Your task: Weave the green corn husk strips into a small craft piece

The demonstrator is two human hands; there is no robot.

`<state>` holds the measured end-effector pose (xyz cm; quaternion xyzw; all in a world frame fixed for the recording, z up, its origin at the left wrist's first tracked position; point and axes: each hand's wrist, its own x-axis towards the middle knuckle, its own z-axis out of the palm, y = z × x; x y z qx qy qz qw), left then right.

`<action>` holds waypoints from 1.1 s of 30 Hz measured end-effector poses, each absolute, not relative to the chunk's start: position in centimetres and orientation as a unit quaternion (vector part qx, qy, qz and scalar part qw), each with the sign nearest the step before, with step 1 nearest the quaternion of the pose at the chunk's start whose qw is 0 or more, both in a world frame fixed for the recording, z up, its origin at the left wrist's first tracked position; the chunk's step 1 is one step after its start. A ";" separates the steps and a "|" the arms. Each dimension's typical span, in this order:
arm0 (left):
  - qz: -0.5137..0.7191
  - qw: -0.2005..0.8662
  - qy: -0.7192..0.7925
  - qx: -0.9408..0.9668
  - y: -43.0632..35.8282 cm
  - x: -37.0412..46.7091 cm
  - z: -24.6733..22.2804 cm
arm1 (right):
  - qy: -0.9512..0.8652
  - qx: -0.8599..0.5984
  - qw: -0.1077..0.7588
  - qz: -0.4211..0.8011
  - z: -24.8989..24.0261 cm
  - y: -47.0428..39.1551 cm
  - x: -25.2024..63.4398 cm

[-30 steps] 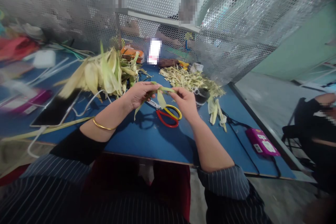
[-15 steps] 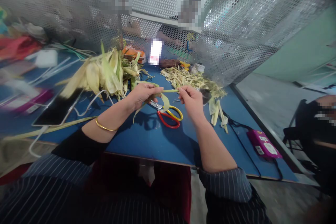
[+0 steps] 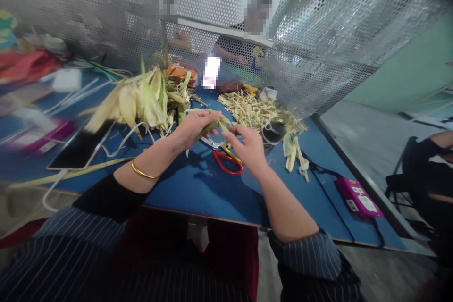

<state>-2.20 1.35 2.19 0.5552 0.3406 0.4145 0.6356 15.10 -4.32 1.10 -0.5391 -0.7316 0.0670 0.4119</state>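
Both hands in on one bit of corn husk, no readable labels

Head cam: the purple pack [image 3: 359, 198] at the right of the blue surface [image 3: 208, 198] has pale printed patches, but they're too small to make out. Half a second ago the right hand [image 3: 249, 148] was pulled further off with the husk stretched between; now it's come in close, fingertips right up at the corn husk strip [image 3: 223, 125], though I can't tell how tight they grip. The left hand [image 3: 194, 127] still has the strip pinched, above the red-and-yellow-handled scissors [image 3: 214, 144]. Yellow handle's mostly covered by the right hand now, and the black spool [image 3: 275, 131] beside it shows way more than before.
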 end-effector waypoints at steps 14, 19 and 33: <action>0.461 0.617 0.365 0.523 1.2 -2.1 2.0 | -0.672 -0.507 0.439 0.313 0.6 -4.4 14.2; 0.458 0.710 0.341 0.412 2.0 -2.8 2.8 | -0.651 -0.444 0.466 0.402 2.2 -5.1 14.5; 0.370 0.770 0.310 0.417 1.4 -2.5 2.6 | -0.722 -0.481 0.494 0.059 1.7 -3.5 16.1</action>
